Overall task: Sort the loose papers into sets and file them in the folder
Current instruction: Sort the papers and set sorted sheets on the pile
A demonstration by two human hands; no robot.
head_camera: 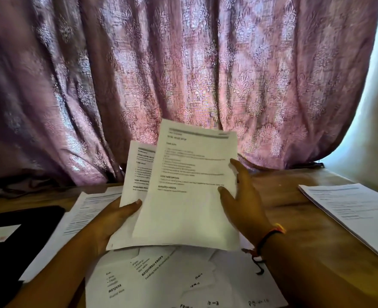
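I hold two printed sheets upright above the table. My left hand (113, 221) grips the rear sheet (136, 172) at its lower left, thumb across the front. The front sheet (190, 192) overlaps it to the right. My right hand (242, 196) is at the front sheet's right edge, thumb and a fingertip on the paper, the other fingers behind it. Under the hands lies a loose pile of papers (179, 278), some with handwriting. A black folder (23, 223) with a white label lies at the left edge.
A separate sheet (87, 214) lies flat left of the pile, beside the folder. Another stack of printed sheets (357, 210) lies at the right on the wooden table (294, 192). A purple patterned curtain (183, 74) hangs behind the table.
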